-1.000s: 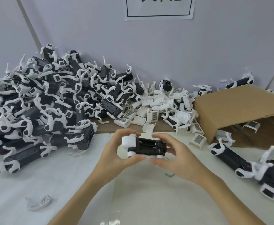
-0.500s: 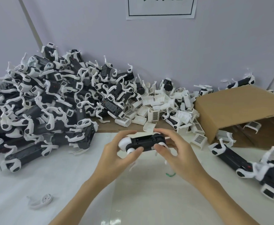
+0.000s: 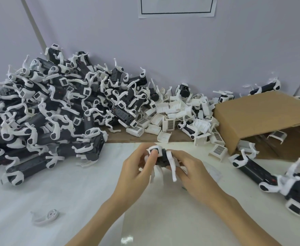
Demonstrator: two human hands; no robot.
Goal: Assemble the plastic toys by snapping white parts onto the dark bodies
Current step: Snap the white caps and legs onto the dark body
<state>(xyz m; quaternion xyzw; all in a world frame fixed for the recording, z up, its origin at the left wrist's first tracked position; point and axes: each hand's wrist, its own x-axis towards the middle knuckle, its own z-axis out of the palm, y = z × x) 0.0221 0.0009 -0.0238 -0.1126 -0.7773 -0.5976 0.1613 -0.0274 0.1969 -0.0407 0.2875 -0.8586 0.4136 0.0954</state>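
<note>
Both hands hold one dark toy body [image 3: 161, 158] with white legs above the white table [image 3: 74, 192]. My left hand [image 3: 136, 167] grips its left end, the thumb pressed near a white rounded piece. My right hand [image 3: 193, 173] grips the right end from behind, and a white leg hangs down between the hands. The toy is turned end-on and blurred, so its fit is unclear. A big heap of assembled dark-and-white toys [image 3: 53, 110] lies at the left. Loose white cover parts [image 3: 174, 118] are piled at the back centre.
A cardboard box [image 3: 262, 119] lies on its side at the right, with white parts inside. Two assembled toys [image 3: 270, 176] lie on the table at the right edge. One loose white leg piece [image 3: 46, 216] sits at the front left. A wall stands close behind.
The toy has been rotated from lying sideways, underside up, to nearly end-on with its legs hanging down. Both hands moved slightly right and closer together around it.
</note>
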